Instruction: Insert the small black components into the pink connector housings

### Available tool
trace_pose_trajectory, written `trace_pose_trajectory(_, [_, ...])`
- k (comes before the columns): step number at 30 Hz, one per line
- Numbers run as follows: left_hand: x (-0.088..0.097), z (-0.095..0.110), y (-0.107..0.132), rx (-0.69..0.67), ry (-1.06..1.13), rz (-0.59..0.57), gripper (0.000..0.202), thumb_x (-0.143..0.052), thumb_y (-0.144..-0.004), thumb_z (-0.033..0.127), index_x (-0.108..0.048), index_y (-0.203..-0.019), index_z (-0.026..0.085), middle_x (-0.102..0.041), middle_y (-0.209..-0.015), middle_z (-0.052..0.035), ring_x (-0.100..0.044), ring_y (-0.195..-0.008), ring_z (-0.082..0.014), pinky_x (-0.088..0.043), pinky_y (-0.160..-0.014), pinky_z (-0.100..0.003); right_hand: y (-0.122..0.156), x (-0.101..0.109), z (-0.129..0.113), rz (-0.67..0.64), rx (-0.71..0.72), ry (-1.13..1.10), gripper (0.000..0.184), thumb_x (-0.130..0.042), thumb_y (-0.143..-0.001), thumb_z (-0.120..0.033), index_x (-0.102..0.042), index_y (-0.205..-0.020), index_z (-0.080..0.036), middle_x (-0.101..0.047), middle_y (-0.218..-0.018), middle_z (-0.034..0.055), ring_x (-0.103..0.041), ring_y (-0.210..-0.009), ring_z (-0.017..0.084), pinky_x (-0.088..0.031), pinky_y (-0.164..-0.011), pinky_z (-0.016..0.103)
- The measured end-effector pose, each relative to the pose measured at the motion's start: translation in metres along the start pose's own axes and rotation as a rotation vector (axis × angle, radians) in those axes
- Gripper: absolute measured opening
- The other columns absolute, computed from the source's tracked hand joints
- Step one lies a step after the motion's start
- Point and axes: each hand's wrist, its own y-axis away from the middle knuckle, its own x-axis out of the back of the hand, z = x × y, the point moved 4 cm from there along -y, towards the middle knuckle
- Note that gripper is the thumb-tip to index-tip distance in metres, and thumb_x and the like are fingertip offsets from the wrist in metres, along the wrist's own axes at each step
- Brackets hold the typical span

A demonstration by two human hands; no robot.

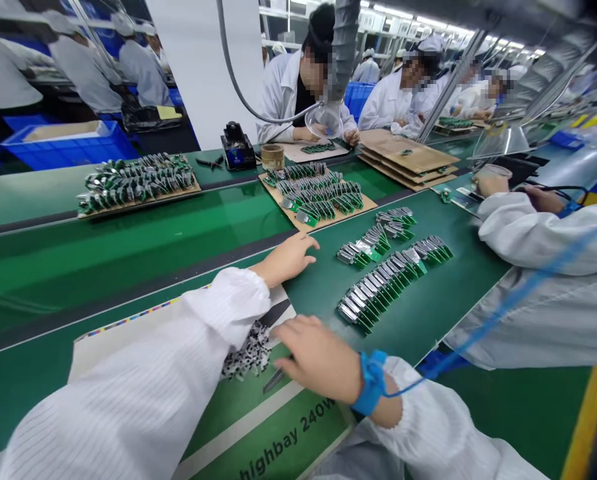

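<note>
In the head view, the person's left hand (284,260) rests on the green worktop (128,267), its fingers (305,243) slightly apart and holding nothing, just beside rows of green circuit boards (378,290) with silver metal parts. The right hand (318,357), with a blue wrist strap (371,383), curves over a slim metal tool (274,380). Its fingers (298,327) sit close together, though whether they clamp the tool cannot be told. Just left of that hand, a heap of small black-and-silver components (247,353) lies on a white printed sheet (103,350). Farther off, more boards fill a cardboard tray (363,208), and a co-worker's hand (491,185) rests at right.
</note>
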Motion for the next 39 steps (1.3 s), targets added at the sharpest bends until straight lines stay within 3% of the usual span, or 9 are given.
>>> trace_pose_trajectory(4, [0.039,-0.004,0.069,0.024,-0.042,-0.041,0.029,-0.065,-0.083,0.022,-0.063,-0.112,0.017,-0.057,-0.125,-0.0122,-0.053,-0.118,-0.0284,-0.042,-0.101,-0.043,-0.031,-0.029,-0.026,-0.080,0.113,0.027,0.040,-0.070,-0.081,-0.040,-0.060,-0.110,-0.014,-0.064,-0.107,0.0121,-0.057,-0.104,0.030,-0.049,-0.082,0.041])
trace_pose_trajectory(9, [0.065,-0.015,0.176,0.157,-0.083,0.025,0.031,-0.057,-0.087,0.029,-0.063,-0.116,0.020,-0.056,-0.132,-0.0129,-0.052,-0.123,-0.0277,-0.042,-0.103,-0.043,-0.062,-0.041,-0.047,-0.157,0.155,0.050,0.027,-0.065,-0.086,-0.027,-0.062,-0.106,-0.009,-0.066,-0.103,0.0153,-0.062,-0.100,0.027,-0.051,-0.085,0.041])
trace_pose_trajectory(12, [0.066,-0.032,0.236,0.323,0.026,0.166,0.033,-0.056,-0.085,0.040,-0.065,-0.113,0.025,-0.059,-0.130,-0.0097,-0.057,-0.118,-0.0281,-0.046,-0.099,-0.042,-0.072,-0.045,-0.050,-0.197,0.134,0.044,0.016,-0.060,-0.090,-0.022,-0.063,-0.101,-0.011,-0.067,-0.098,0.0084,-0.064,-0.093,0.020,-0.052,-0.084,0.039])
trace_pose_trajectory(17, [0.048,-0.066,0.306,0.560,0.220,0.571,0.031,-0.053,-0.082,0.047,-0.070,-0.093,0.023,-0.066,-0.115,-0.0104,-0.059,-0.113,-0.0297,-0.054,-0.084,-0.039,-0.078,-0.048,-0.042,-0.215,0.095,-0.053,0.018,-0.059,-0.092,-0.031,-0.064,-0.096,-0.013,-0.067,-0.096,0.0037,-0.065,-0.089,0.016,-0.054,-0.082,0.037])
trace_pose_trajectory(21, [0.027,-0.080,0.325,0.629,0.210,0.736,0.030,-0.049,-0.082,0.043,-0.068,-0.085,0.020,-0.068,-0.100,-0.0116,-0.063,-0.099,-0.0289,-0.053,-0.083,-0.042,-0.075,-0.048,-0.036,-0.191,0.085,-0.181,0.019,-0.057,-0.093,-0.031,-0.064,-0.094,-0.013,-0.067,-0.088,0.0015,-0.065,-0.079,0.013,-0.054,-0.075,0.033])
trace_pose_trajectory(25, [0.019,-0.083,0.325,0.642,0.238,0.775,0.023,-0.052,-0.080,0.036,-0.067,-0.083,0.020,-0.069,-0.096,-0.0099,-0.064,-0.092,-0.0258,-0.052,-0.081,-0.039,-0.071,-0.047,-0.037,-0.109,0.113,-0.283,0.012,-0.055,-0.090,-0.016,-0.064,-0.083,-0.014,-0.067,-0.087,0.0027,-0.063,-0.086,0.015,-0.050,-0.082,0.032])
trace_pose_trajectory(28, [0.018,-0.082,0.327,0.651,0.252,0.792,0.019,-0.052,-0.080,0.031,-0.067,-0.081,0.018,-0.069,-0.091,-0.0089,-0.065,-0.086,-0.0235,-0.052,-0.079,-0.038,-0.069,-0.048,-0.037,-0.056,0.136,-0.341,0.020,-0.048,-0.085,-0.005,-0.064,-0.083,-0.016,-0.067,-0.090,0.0056,-0.062,-0.089,0.017,-0.048,-0.081,0.028])
trace_pose_trajectory(34, [0.015,-0.080,0.331,0.669,0.291,0.819,0.015,-0.053,-0.081,0.025,-0.066,-0.079,0.018,-0.068,-0.089,-0.0078,-0.064,-0.081,-0.0208,-0.050,-0.073,-0.032,-0.065,-0.059,-0.029,-0.018,0.183,-0.373,0.030,-0.030,-0.092,-0.014,-0.058,-0.090,-0.022,-0.059,-0.092,0.0065,-0.059,-0.083,0.019,-0.051,-0.077,0.033])
trace_pose_trajectory(39, [0.011,-0.084,0.330,0.704,0.336,0.825,0.013,-0.054,-0.079,0.020,-0.066,-0.079,0.016,-0.066,-0.086,-0.0064,-0.062,-0.080,-0.0201,-0.048,-0.075,-0.032,-0.062,-0.065,-0.021,-0.005,0.171,-0.386,0.029,-0.030,-0.094,-0.022,-0.058,-0.090,-0.027,-0.058,-0.089,0.0038,-0.057,-0.080,0.020,-0.053,-0.073,0.036])
